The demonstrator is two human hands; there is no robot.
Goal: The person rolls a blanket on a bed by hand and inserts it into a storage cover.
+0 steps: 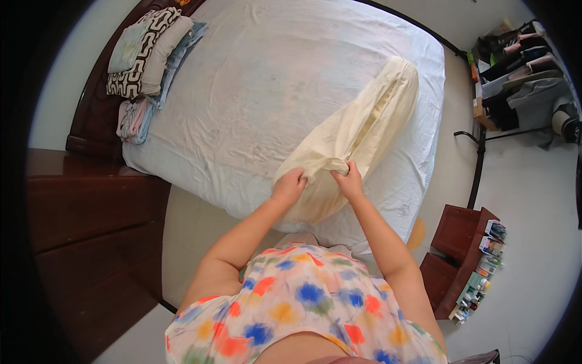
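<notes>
A long cream fabric cover [336, 132] lies slantwise over the near right part of the bed, with a lengthwise opening or fold along its upper part. My left hand [290, 185] pinches the cloth at its near end. Just to the right, my right hand [349, 179] grips a bunched edge of the same cloth, and a twisted fold runs between the two hands. Beneath the cover is a pale, wrinkled bed sheet [245, 91]. What lies inside the cover, if anything, cannot be told.
Folded bedding with a black-and-white patterned piece [157, 43] and a folded pink cloth [132, 119] sit by the headboard. A dark wooden cabinet [95, 204] stands at left. Clothes hang on a rack [523, 82] at right, above a low red-brown cabinet [457, 236].
</notes>
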